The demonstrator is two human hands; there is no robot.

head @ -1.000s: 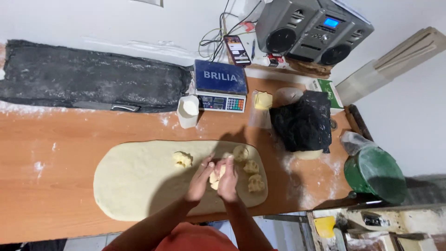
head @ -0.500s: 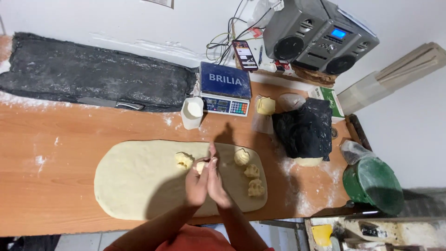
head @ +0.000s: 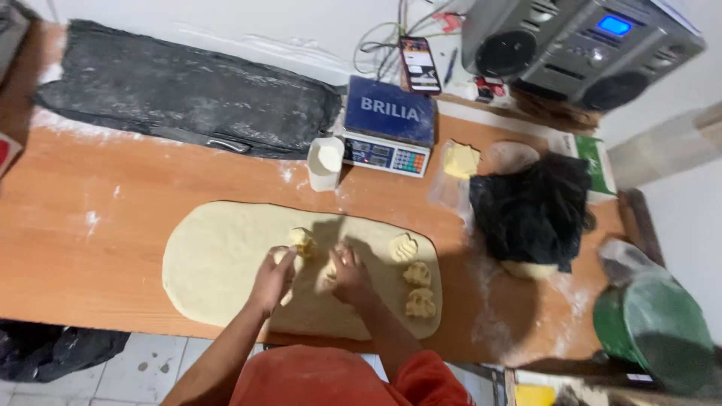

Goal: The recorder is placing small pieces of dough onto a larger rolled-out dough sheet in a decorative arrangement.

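Two hands work side by side on the long oval sheet of dough [head: 226, 263], whose long axis runs left to right along the wooden table [head: 90, 248]. At the left, the left hand [head: 272, 280] lies on the sheet with fingers loosely curled, its tips just below and beside one butter lump [head: 302, 240] — the lump sits up and slightly right of those fingers. Next, the right hand [head: 347, 272] presses its fingertips down on a pale bit of something at the sheet, probably another pat of butter, though the hand hides most of it, so I cannot tell whether it pinches or only pushes. Further right, three more lumps [head: 417, 274] stand in a loose column near the sheet's right end — nearer the right hand, well apart from the left
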